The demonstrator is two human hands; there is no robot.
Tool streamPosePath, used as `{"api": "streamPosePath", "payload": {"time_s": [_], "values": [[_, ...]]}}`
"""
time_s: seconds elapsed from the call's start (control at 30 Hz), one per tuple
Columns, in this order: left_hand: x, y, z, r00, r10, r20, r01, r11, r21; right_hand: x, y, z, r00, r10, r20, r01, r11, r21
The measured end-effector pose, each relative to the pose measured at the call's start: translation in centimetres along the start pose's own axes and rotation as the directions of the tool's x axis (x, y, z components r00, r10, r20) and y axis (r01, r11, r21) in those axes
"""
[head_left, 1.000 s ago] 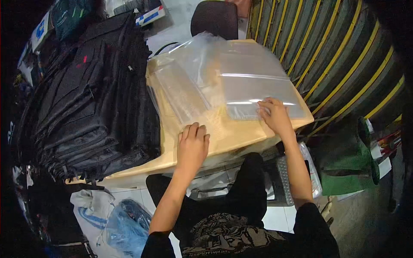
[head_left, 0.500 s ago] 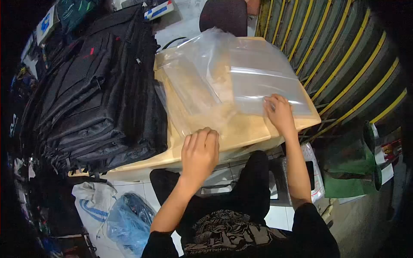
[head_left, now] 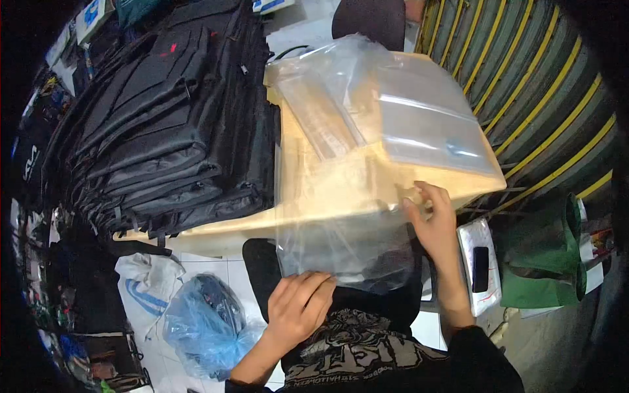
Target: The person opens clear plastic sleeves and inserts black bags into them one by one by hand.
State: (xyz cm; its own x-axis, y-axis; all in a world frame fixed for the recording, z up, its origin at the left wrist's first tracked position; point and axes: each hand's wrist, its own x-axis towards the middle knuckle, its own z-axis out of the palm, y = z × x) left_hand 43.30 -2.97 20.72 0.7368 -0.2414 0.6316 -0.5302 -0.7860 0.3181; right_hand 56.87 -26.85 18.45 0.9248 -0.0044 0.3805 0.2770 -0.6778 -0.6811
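Observation:
A clear plastic bag (head_left: pixel 347 252) hangs over the table's near edge, above my lap. My left hand (head_left: pixel 301 304) is closed at its lower edge, fingers bent over the film. At the bag's right side is my right hand (head_left: pixel 436 219), thumb and fingers curved and apart. I cannot tell whether it touches the film. More clear plastic bags (head_left: pixel 432 131) lie in a flat stack on the table's right half. A folded clear bag (head_left: pixel 321 118) lies left of them.
Black fabric bags (head_left: pixel 164 131) are piled high on the left of the wooden table (head_left: pixel 341 187). Below stand a blue plastic bag (head_left: pixel 206 321) and a white sack (head_left: pixel 147 281). A phone (head_left: pixel 480 268) lies on a white package at right, beside a green container (head_left: pixel 544 262). Yellow-striped dark rolls curve behind.
My left hand has moved down toward my lap, drawing a clear bag off the table. The right hand has come away from the stack, toward me. The camera view has shifted slightly.

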Motion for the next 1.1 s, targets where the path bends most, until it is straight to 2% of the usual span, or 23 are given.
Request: {"api": "streamPosePath", "payload": {"time_s": [0.07,0.1,0.13,0.17,0.27,0.3,0.4,0.43,0.47,0.53,0.57,0.63,0.67,0.7,0.73,0.8,0.83,0.87,0.93,0.97,1.07,1.1], "values": [[-1.4,-0.3,0.7,0.999,-0.032,0.009,0.032,0.999,-0.016,-3.1,2.8,2.7,0.979,0.176,-0.100,-0.163,0.978,0.132],[-1.9,-0.5,1.1,0.999,-0.041,0.005,0.041,0.999,-0.023,-3.3,2.0,2.8,0.935,0.352,-0.028,-0.314,0.866,0.388],[-2.4,-0.4,1.2,0.999,-0.054,0.008,0.054,0.998,-0.031,-3.8,0.4,3.2,0.862,0.498,0.090,-0.447,0.664,0.599],[-2.5,-0.2,1.1,0.997,-0.073,0.003,0.073,0.996,-0.047,-4.4,-0.5,3.4,0.764,0.599,0.239,-0.538,0.388,0.748],[-3.3,-1.0,1.0,0.997,-0.043,0.064,0.047,0.997,-0.062,-4.6,-0.2,3.4,0.790,0.461,0.404,-0.517,0.146,0.843],[-3.4,-0.9,1.0,0.998,-0.034,0.060,0.037,0.998,-0.049,-4.7,-0.8,3.1,0.803,0.434,0.410,-0.527,0.193,0.828],[-3.7,-0.3,-0.4,0.973,-0.185,0.138,0.205,0.967,-0.150,-6.5,-1.0,2.3,0.856,0.284,0.432,-0.517,0.476,0.712],[-3.5,0.2,-0.5,0.960,-0.247,0.133,0.268,0.948,-0.170,-7.0,-1.6,2.2,0.881,0.225,0.416,-0.469,0.535,0.703],[-2.9,0.8,-0.7,0.913,-0.374,0.164,0.407,0.870,-0.278,-7.2,-3.4,1.8,0.909,0.219,0.354,-0.407,0.644,0.648],[-1.3,1.9,-0.8,0.768,-0.583,0.265,0.632,0.622,-0.462,-7.6,-4.8,1.1,0.932,0.071,0.356,-0.281,0.763,0.582],[-0.5,1.9,-0.5,0.809,-0.533,0.248,0.577,0.639,-0.510,-7.8,-5.6,0.8,0.948,-0.036,0.317,-0.151,0.825,0.544],[1.0,3.2,-0.6,0.777,-0.572,0.264,0.550,0.412,-0.726,-7.9,-7.6,0.4,0.932,-0.263,0.251,0.131,0.886,0.444],[1.7,3.7,-0.8,0.761,-0.589,0.272,0.510,0.283,-0.812,-8.2,-8.9,0.1,0.912,-0.326,0.250,0.206,0.889,0.410],[2.0,3.5,-1.5,0.768,-0.552,0.324,0.575,0.372,-0.729,-8.1,-9.3,0.4,0.867,-0.447,0.219,0.334,0.849,0.410],[2.0,3.2,-1.6,0.749,-0.571,0.336,0.592,0.347,-0.728,-8.2,-9.5,0.6,0.808,-0.558,0.187,0.453,0.792,0.409],[2.0,2.8,-1.6,0.711,-0.603,0.362,0.623,0.302,-0.722,-8.2,-10.3,1.3,0.778,-0.583,0.234,0.477,0.791,0.384],[2.1,2.9,-1.9,0.659,-0.643,0.389,0.623,0.178,-0.762,-8.1,-10.6,1.4,0.764,-0.592,0.256,0.488,0.790,0.370],[1.7,2.5,-2.1,0.657,-0.651,0.381,0.589,0.127,-0.798,-7.9,-11.0,1.1,0.766,-0.529,0.365,0.355,0.822,0.446],[0.9,1.5,-2.5,0.653,-0.664,0.363,0.506,0.028,-0.862,-7.3,-12.1,-0.2,0.700,-0.419,0.578,0.065,0.844,0.533],[1.0,1.4,-3.1,0.667,-0.654,0.356,0.512,0.056,-0.857,-7.3,-11.9,0.0,0.738,-0.424,0.525,0.043,0.806,0.590],[0.6,1.0,-3.4,0.679,-0.663,0.317,0.437,0.018,-0.899,-6.2,-10.9,-0.5,0.773,-0.340,0.536,-0.069,0.795,0.603],[0.0,0.5,-2.9,0.721,-0.636,0.275,0.321,-0.047,-0.946,-5.6,-10.8,-1.1,0.809,-0.281,0.516,-0.086,0.812,0.577]]}}
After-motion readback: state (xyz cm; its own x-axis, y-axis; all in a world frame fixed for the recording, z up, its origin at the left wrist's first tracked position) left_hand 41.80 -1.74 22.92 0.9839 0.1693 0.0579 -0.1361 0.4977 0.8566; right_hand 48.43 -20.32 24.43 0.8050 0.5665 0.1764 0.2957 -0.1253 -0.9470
